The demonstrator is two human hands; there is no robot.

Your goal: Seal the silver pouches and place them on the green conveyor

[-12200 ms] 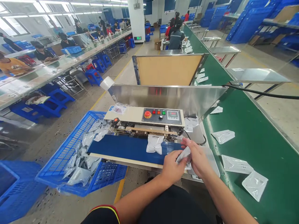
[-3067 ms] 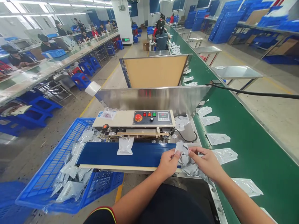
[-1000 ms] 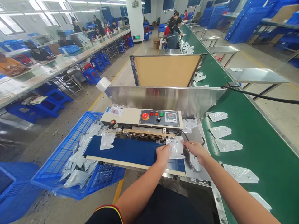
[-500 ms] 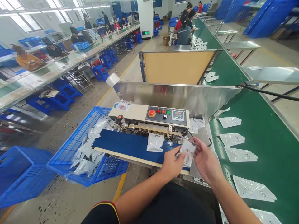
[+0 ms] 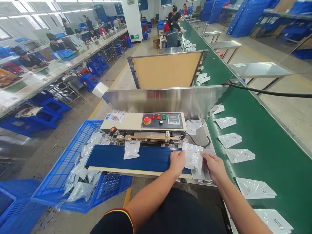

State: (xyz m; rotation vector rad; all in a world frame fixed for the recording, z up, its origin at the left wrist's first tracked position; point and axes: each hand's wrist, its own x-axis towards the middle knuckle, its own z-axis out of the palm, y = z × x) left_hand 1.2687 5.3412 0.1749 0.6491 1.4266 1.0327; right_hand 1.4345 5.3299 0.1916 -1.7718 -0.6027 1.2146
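My left hand (image 5: 177, 162) and my right hand (image 5: 213, 165) grip a white plastic pouch (image 5: 192, 156) by its two sides. The pouch is at the right end of the blue belt (image 5: 153, 159), in front of the sealing machine (image 5: 124, 120). Both hands are closed, fingers pinched on the pouch's edges. Farther left, another white pouch (image 5: 132, 150) lies on the blue belt with its top edge at the machine's sealing slot. A control panel (image 5: 162, 121) with a red knob and several buttons faces me.
To the left, a blue crate (image 5: 60, 162) holds many filled pouches. On the right runs a green conveyor (image 5: 268, 152) with several white pouches (image 5: 240, 155) along its near side. Behind the machine stands a metal panel (image 5: 165, 100); a black cable (image 5: 268, 92) crosses the conveyor.
My hands have spread and flattened the pouch, holding it upright near the machine. The other pouch has travelled left along the blue belt. The camera view has turned slightly right.
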